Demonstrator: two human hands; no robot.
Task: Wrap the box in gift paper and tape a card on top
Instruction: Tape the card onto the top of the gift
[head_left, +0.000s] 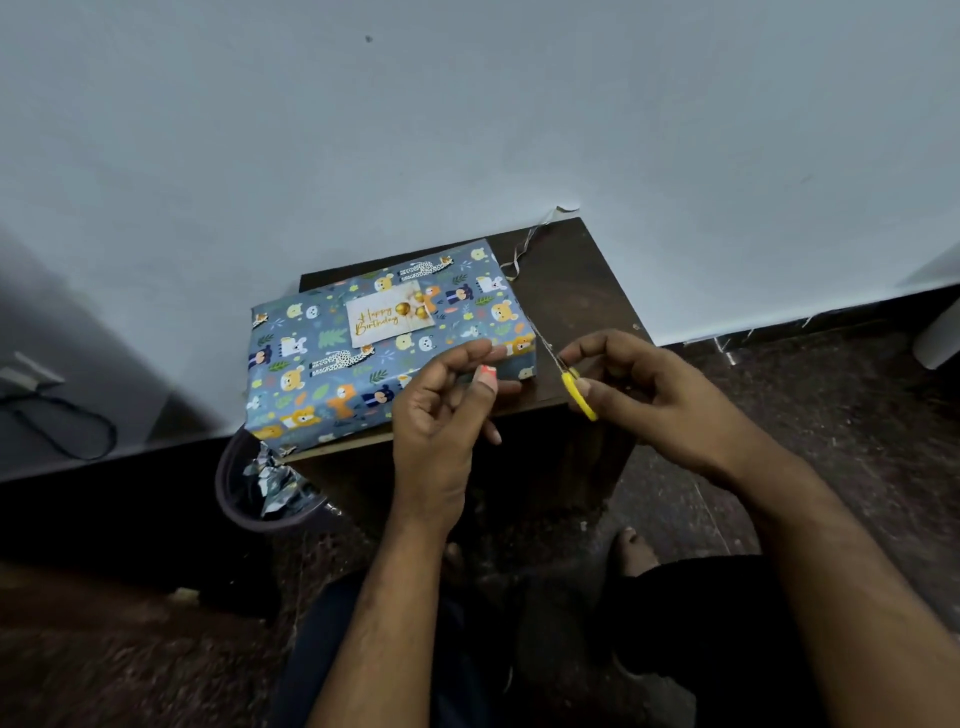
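Right hand (631, 387) gripping yellow-handled scissors (574, 387), left hand (447, 402) pinching a small red-tipped item I cannot identify, both just in front of the wrapped box (384, 343) on the dark wooden stool (582, 291), birthday card (389, 314) lying on its top.

Card (389, 313) atop wrapped box (332, 379): gold script "Happy Birthday"
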